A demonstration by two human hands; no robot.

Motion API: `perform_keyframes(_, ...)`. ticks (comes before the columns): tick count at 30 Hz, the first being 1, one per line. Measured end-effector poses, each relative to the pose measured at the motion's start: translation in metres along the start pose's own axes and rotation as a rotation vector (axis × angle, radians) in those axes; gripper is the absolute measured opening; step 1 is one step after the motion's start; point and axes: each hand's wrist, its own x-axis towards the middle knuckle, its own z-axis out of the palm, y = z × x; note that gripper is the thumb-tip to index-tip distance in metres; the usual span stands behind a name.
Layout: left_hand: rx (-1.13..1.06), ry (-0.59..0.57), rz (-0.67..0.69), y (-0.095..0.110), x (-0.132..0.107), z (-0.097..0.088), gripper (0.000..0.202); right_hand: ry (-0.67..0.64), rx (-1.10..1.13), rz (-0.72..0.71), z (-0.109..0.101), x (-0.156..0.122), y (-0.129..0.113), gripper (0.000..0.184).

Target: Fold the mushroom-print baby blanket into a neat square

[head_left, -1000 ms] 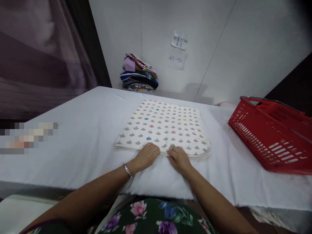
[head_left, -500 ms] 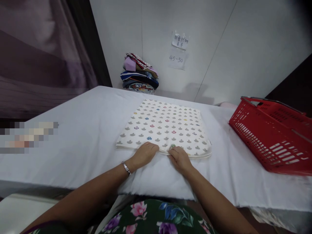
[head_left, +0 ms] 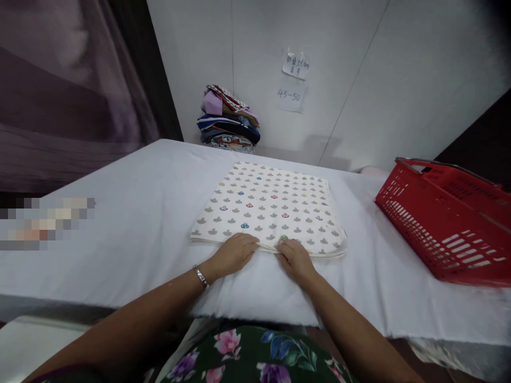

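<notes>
A folded white cloth point(head_left: 271, 205) with small grey and coloured motifs lies flat on the white-covered table point(head_left: 120, 213). Both hands rest at the middle of its near edge, side by side. My left hand point(head_left: 233, 254), with a silver bracelet on the wrist, curls its fingers over the edge. My right hand point(head_left: 294, 258) pinches the same edge just to the right, thumb on top. The fingertips of both hands are tucked into the fabric's fold.
A red plastic basket point(head_left: 443, 223) stands tilted on the table's right side. A stack of folded clothes point(head_left: 228, 119) sits at the back against the white wall, beneath two paper notes point(head_left: 293, 80). A purple curtain hangs at the left.
Almost nothing moves: both hands stay on the cloth's near edge, and the left wrist has shifted slightly left and lower.
</notes>
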Motion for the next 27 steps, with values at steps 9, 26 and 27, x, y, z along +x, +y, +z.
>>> perform_keyframes(9, 0.106, 0.027, 0.058, -0.0042, 0.0017, 0.0083, 0.019, 0.01, 0.024, -0.004, 0.0013, -0.0005, 0.001, 0.014)
perform_keyframes(26, 0.125, -0.037, -0.01, -0.0038, 0.0028, 0.0054, 0.025, 0.006, 0.01, 0.009, -0.0002, -0.0009, 0.0001, 0.015)
perform_keyframes(27, 0.113, -0.05, -0.018, -0.002, 0.003, 0.0028, 0.025, 0.009, 0.017, 0.008, -0.0002, -0.0011, 0.0002, 0.016)
